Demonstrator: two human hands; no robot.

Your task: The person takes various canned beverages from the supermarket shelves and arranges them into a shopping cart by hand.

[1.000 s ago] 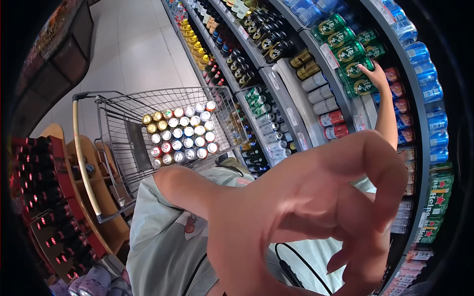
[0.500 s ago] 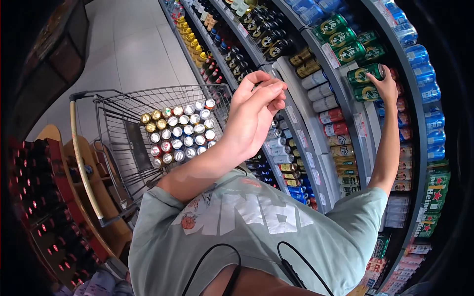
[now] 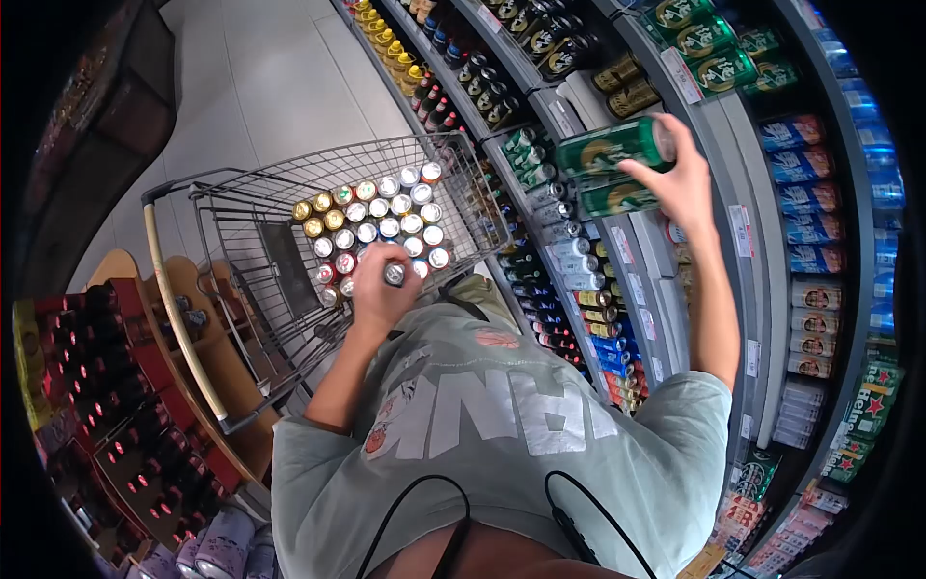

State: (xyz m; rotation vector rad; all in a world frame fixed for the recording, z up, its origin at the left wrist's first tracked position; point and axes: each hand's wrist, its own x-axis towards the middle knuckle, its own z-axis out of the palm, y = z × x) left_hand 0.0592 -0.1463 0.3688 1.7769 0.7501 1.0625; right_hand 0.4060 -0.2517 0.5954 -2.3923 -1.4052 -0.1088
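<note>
My right hand [image 3: 680, 183] grips two green beer cans [image 3: 612, 154] lying side by side, the thumb across them. They are off the shelf, in front of the lower rack, and blurred a little by motion. My left hand [image 3: 381, 289] is over the near side of the shopping cart [image 3: 260, 253], fingers curled. A round dark-and-silver shape shows inside the curl; whether it is held or just behind the fingers I cannot tell. Rows of upright cans [image 3: 376, 207], with gold and silver tops, stand in the cart beyond this hand.
More green cans [image 3: 714, 53] sit on the upper shelf, above a price tag [image 3: 682, 75]. Blue-and-red cans [image 3: 796, 183] and Heineken packs [image 3: 873, 396] fill shelves at the right. A wooden rack with dark bottles [image 3: 116, 386] stands left of the cart. Tiled floor [image 3: 280, 77] lies beyond it.
My right hand has drawn the two green cans off the shelf, leftward toward the cart. My left hand has come down from in front of my chest to the cans in the cart.
</note>
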